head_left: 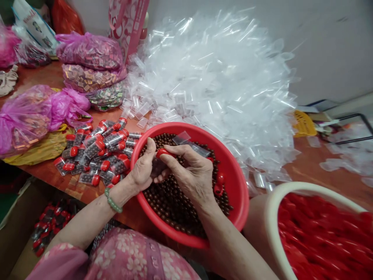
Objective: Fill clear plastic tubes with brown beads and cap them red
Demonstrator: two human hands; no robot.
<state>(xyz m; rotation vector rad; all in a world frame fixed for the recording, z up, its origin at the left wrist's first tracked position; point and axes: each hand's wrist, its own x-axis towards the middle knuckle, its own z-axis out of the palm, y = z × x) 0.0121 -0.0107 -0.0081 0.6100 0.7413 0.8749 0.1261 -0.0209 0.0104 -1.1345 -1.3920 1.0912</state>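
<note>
The left hand, its wrist ringed by a green bead bracelet, was partly closed around a small clear container, thumb pointing up and fingers curled behind it. The right hand was nearly closed too, thumb and forefinger pinching the red cap at the container's upper end; whether the cap was fully seated could not be told. Container and cap were above the red basin, over the brown beads in it. Near the right hand, clear empty sleeves and loose red caps lay on the beads. Left of the basin, capped containers were heaped on the table; behind it rose a large pile of clear sleeves, and to its right stood a cream bucket of red caps
</note>
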